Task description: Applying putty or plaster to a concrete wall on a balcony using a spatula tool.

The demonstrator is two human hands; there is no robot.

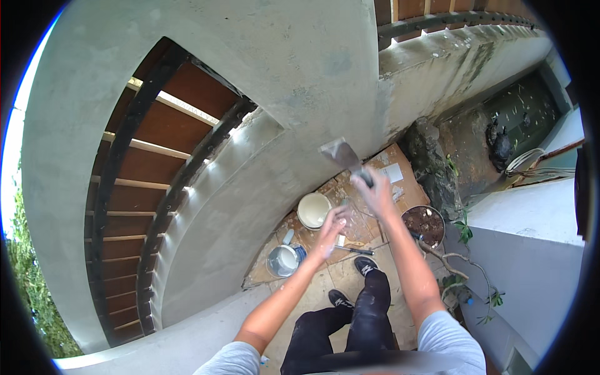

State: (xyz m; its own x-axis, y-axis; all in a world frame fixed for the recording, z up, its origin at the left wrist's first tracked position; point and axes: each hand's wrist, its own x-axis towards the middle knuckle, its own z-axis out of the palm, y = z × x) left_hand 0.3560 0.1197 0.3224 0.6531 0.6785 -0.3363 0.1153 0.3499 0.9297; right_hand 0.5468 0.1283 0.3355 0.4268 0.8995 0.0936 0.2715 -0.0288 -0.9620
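My right hand (pixel 377 192) is raised and grips the dark handle of a wide metal putty knife (pixel 342 154), its blade held against the grey plastered wall (pixel 294 69). My left hand (pixel 333 223) hangs lower, fingers curled around a small tool whose tip pokes out; what it is I cannot tell. Both arms reach up from the lower edge. Far below are my dark trousers and black shoes (pixel 365 267).
On the ground below lie cardboard sheets (pixel 397 172), a white bucket (pixel 314 210), an open paint can (pixel 282 260) and a screwdriver (pixel 356 250). A potted plant (pixel 423 224) and rocks stand to the right. A curved wooden staircase (pixel 147 187) runs at the left.
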